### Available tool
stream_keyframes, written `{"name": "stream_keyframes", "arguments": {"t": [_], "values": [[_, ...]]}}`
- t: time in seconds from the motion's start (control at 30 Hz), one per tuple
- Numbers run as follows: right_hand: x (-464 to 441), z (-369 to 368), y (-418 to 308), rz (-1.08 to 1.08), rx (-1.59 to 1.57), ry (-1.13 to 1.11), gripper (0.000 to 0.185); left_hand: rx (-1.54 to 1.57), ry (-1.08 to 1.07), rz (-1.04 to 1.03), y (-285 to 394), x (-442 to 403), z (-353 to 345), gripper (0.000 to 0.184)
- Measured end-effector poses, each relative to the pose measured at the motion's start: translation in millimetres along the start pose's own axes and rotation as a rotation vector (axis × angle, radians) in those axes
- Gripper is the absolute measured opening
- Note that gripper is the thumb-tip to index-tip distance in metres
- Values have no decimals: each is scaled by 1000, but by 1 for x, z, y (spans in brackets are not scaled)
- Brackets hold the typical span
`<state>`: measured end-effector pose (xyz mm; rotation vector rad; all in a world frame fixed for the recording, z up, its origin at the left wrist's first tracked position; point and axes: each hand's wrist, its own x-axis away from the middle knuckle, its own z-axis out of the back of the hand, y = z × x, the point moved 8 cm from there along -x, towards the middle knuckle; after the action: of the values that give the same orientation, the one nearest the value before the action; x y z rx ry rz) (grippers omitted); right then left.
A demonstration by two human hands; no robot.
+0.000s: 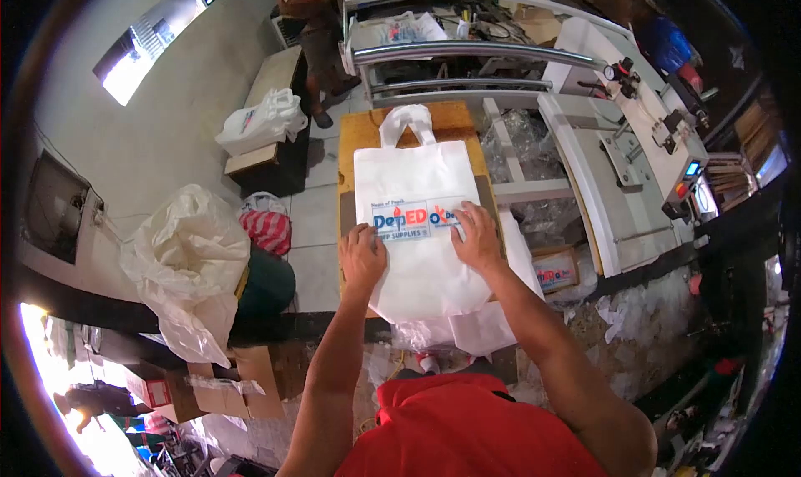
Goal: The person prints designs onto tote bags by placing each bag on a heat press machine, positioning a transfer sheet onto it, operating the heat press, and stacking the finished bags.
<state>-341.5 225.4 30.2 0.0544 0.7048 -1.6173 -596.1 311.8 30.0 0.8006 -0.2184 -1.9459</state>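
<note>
Lying flat, white bag (425,273), fingers (471,216) touching sides

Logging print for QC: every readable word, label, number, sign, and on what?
White bag: "Name of Pup", ending blurred
Same bag: "DepED"
Same bag: "ok De", rest under right hand
Same bag: "FP SUPPLIES", start unclear
Unreadable: print on bag stack, boxed goods; machine display, gauge

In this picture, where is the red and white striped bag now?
The striped bag is at the left in the head view, on the floor between the large white plastic sack and the wooden board, just above the dark green bin.
</note>
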Motion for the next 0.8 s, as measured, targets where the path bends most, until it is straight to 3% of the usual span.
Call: {"name": "stream_keyframes", "arguments": {"t": [0.8], "values": [[3, 2, 2, 18, -5, 86, 40, 101, 103, -29, -11, 4, -4, 28]]}}
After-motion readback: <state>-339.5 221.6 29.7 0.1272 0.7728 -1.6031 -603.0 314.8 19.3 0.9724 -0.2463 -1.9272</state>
